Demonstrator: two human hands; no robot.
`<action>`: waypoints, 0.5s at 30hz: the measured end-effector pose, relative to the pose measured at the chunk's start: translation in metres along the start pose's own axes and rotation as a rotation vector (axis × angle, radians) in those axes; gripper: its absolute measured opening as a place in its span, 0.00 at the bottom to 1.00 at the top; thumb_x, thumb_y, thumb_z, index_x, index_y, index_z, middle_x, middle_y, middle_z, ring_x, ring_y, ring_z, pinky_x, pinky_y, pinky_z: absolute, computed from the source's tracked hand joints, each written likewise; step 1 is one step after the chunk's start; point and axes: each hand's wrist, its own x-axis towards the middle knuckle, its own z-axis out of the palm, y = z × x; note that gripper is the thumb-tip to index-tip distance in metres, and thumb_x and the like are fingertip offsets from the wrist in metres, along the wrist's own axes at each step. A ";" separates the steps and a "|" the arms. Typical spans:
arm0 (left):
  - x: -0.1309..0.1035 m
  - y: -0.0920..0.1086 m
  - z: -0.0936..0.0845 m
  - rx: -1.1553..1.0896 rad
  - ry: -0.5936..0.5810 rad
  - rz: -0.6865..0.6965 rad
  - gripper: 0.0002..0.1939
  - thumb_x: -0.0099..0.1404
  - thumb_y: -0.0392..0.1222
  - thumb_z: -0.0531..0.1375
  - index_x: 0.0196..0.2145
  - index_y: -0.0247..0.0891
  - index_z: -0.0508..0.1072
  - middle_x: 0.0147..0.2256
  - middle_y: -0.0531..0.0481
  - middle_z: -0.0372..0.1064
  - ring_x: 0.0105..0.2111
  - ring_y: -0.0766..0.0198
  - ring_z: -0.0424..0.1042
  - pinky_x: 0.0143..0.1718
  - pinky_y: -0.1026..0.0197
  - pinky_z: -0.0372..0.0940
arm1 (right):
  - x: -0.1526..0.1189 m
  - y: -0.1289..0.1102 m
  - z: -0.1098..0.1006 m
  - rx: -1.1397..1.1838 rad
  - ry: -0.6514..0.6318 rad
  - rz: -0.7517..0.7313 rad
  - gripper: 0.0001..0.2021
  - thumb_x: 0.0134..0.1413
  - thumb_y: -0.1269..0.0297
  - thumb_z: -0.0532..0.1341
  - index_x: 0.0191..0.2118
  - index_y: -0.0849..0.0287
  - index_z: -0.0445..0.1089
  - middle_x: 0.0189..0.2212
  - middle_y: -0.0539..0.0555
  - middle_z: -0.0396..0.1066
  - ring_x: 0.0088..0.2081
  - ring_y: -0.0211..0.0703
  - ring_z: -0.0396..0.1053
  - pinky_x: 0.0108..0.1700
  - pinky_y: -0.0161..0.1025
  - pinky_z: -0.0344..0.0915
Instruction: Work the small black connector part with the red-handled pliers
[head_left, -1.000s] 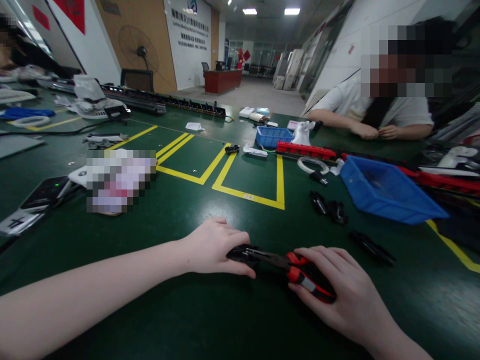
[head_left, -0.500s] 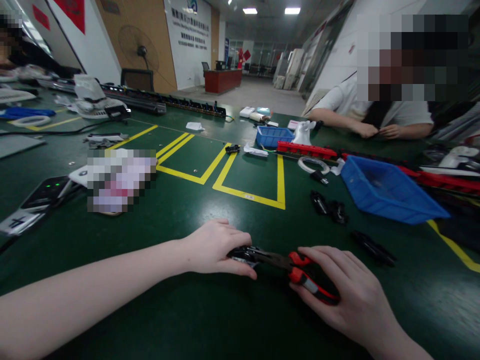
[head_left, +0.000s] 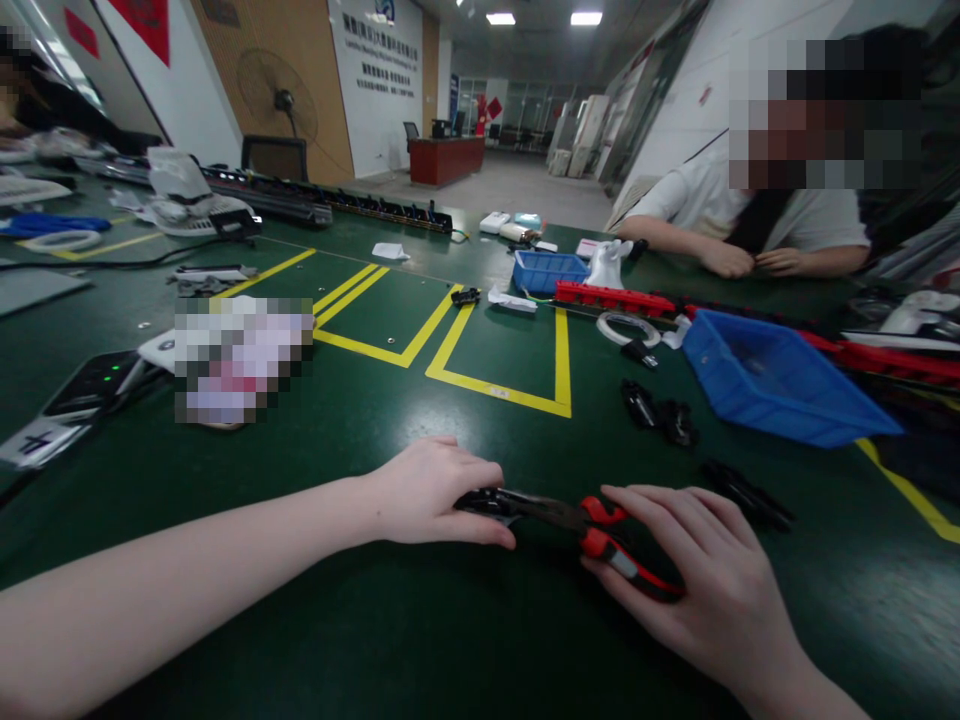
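Pinching a small glossy black part (head_left: 480, 500) near centre with my left hand (head_left: 435, 495); right hand (head_left: 709, 570) wrapped round red-and-black-handled steel pliers (head_left: 598, 543), nose at the part, bite unclear. Brace the part, keep the nose in line, squeeze lightly. Dark green tabletop (head_left: 360, 630), yellow tape (head_left: 563, 355); far, dark-red boxy desk (head_left: 446, 162); right, blue plastic bin (head_left: 780, 402).

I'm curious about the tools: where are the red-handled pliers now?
In the head view, the red-handled pliers are low, just right of centre, in the right hand, their tips at the black part held by the left hand.
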 end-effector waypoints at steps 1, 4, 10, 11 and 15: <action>0.000 0.000 0.000 0.005 0.000 0.003 0.23 0.70 0.63 0.56 0.35 0.38 0.69 0.29 0.54 0.71 0.28 0.63 0.70 0.35 0.60 0.58 | 0.001 0.000 -0.001 -0.005 -0.001 -0.008 0.20 0.60 0.56 0.61 0.54 0.61 0.67 0.42 0.59 0.75 0.41 0.49 0.73 0.45 0.48 0.63; 0.000 0.000 0.001 0.006 0.006 0.010 0.23 0.70 0.63 0.56 0.35 0.38 0.69 0.29 0.54 0.70 0.28 0.63 0.70 0.36 0.60 0.58 | 0.003 -0.001 -0.002 -0.014 0.002 -0.028 0.18 0.60 0.57 0.61 0.52 0.62 0.67 0.41 0.59 0.75 0.40 0.48 0.73 0.45 0.47 0.63; -0.001 -0.002 0.001 -0.037 0.013 0.010 0.22 0.72 0.61 0.55 0.35 0.38 0.69 0.29 0.54 0.70 0.29 0.63 0.70 0.37 0.60 0.58 | -0.001 0.000 0.000 0.003 0.011 0.005 0.19 0.59 0.57 0.62 0.53 0.59 0.67 0.42 0.58 0.75 0.40 0.50 0.73 0.45 0.48 0.62; -0.001 -0.002 0.001 -0.035 0.012 0.005 0.23 0.71 0.62 0.55 0.35 0.38 0.69 0.30 0.54 0.71 0.29 0.63 0.70 0.37 0.60 0.58 | -0.002 0.000 0.001 0.009 0.006 0.012 0.19 0.59 0.56 0.62 0.53 0.58 0.67 0.42 0.58 0.75 0.41 0.50 0.73 0.46 0.49 0.62; 0.000 -0.002 0.001 -0.022 0.010 -0.007 0.24 0.69 0.64 0.56 0.35 0.38 0.70 0.30 0.54 0.71 0.28 0.63 0.70 0.36 0.60 0.58 | -0.002 0.002 0.001 -0.004 -0.012 -0.002 0.22 0.58 0.56 0.62 0.55 0.59 0.66 0.43 0.58 0.75 0.42 0.52 0.73 0.48 0.51 0.62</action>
